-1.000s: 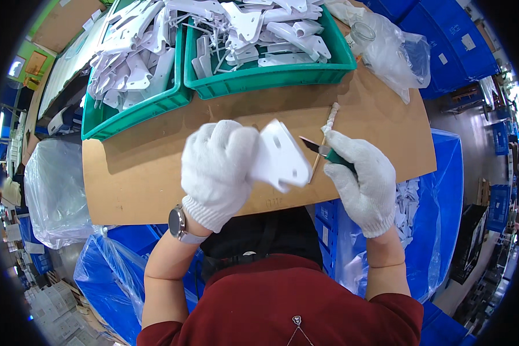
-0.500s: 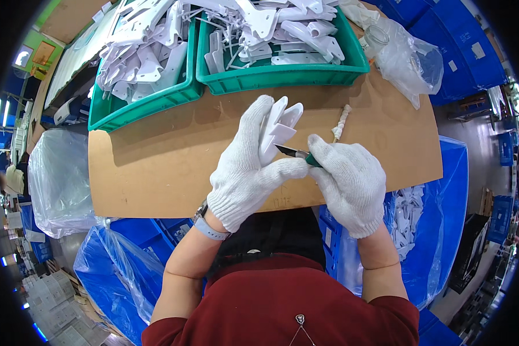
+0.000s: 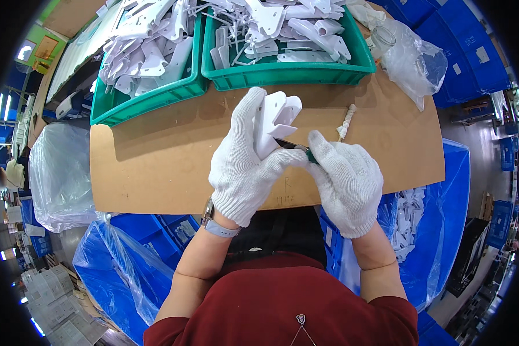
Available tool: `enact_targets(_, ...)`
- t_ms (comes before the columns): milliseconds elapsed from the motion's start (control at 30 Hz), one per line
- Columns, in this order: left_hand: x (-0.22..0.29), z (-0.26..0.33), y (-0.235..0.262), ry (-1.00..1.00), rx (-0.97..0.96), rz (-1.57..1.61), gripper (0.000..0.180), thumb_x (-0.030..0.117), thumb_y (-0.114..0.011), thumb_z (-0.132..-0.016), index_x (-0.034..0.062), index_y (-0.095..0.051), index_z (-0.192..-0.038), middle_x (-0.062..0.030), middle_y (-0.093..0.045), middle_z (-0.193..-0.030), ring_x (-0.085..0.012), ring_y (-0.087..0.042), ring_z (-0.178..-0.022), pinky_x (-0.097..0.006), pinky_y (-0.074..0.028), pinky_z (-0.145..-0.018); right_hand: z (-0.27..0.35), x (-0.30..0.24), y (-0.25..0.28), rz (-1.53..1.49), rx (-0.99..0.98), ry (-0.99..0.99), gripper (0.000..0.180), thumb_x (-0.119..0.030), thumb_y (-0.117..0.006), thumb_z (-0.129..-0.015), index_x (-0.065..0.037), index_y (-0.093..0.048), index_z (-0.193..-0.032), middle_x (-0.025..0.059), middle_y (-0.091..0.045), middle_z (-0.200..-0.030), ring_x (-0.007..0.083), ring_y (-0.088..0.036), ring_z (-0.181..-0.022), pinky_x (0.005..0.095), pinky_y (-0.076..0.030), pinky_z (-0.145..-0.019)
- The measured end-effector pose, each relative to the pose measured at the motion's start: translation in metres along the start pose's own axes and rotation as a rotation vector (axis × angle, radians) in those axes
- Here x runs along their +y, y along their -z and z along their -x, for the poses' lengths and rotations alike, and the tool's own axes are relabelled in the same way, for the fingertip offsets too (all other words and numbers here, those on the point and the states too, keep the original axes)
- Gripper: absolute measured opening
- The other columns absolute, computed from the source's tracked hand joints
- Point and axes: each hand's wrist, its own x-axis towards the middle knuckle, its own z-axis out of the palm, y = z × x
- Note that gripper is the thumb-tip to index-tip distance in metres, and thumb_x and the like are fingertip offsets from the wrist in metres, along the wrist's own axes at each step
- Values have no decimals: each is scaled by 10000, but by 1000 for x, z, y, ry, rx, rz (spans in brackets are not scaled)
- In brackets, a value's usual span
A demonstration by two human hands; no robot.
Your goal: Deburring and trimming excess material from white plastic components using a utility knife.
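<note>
My left hand (image 3: 239, 158), in a white knit glove, is closed around a white plastic part (image 3: 269, 121) with flat flanges and a small hole. In my gloved right hand (image 3: 352, 184) is a utility knife (image 3: 291, 145) with a dark blade and a green handle, most of it hidden by the fingers. The blade tip touches or lies very close to the lower edge of the part. My left thumb reaches across to the knife near the base of its blade. Both hands are held above the brown board (image 3: 155, 179).
Two green crates (image 3: 288, 76) heaped with white plastic parts stand at the board's far side. A stick with white wrapping (image 3: 347, 121) lies behind my right hand. Clear plastic bags (image 3: 412, 63) rest at far right. Plastic-lined blue bins (image 3: 444, 230) flank me; the right one holds white parts.
The white part has turned in my left hand, showing more of its flat face. The knife stays at its lower edge. The view has shifted slightly.
</note>
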Motion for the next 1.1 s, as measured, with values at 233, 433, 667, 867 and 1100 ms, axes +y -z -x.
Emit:
enact_targets(233,14,3,-11,69,97,668,804,20,-799,-785,56,-416,-1491,-166,-666,-1217,-253,-705,-1112,-338,-562,-925,3,1,-3,-56,32,12,543,-39,-805,-753,-55,-678,-1280,90,-696,-956,263,-651,-755,374,-516,-668)
enact_targets(433,-10,-5,33,55,-132,957,425,2,-737,-788,62,-616,-1191,-87,-668,-1011,-276,-636,-1096,-487,-397,-1158,24,19,-4,-39,7,-287,460,-136,-807,-803,-70,-665,-1236,131,-702,-1063,341,-669,-905,418,-534,-794)
enact_targets(667,-42,-21,31,-264,-247,1282,159,137,-711,-907,135,-676,-1062,-86,-713,-1073,-320,-646,-1162,-587,-246,-1243,26,42,-35,365,-471,-762,446,-300,-725,-881,-92,-583,-1248,166,-690,-1186,351,-677,-1038,471,-546,-841)
enact_targets(867,-30,-16,22,-196,-158,1345,147,69,-759,-854,138,-710,-974,-46,-717,-1057,-288,-601,-1198,-596,-223,-1253,21,55,-24,91,-404,-732,286,-109,-595,-954,-64,-586,-1236,189,-717,-1093,377,-701,-944,445,-559,-837)
enact_targets(1100,-35,-9,9,-163,-84,1299,197,18,-720,-885,175,-723,-1005,-57,-659,-1196,-335,-454,-1422,-615,-291,-1235,22,-27,-7,-447,-206,-335,380,79,-640,-855,23,-641,-1230,217,-723,-1041,315,-731,-851,365,-572,-813)
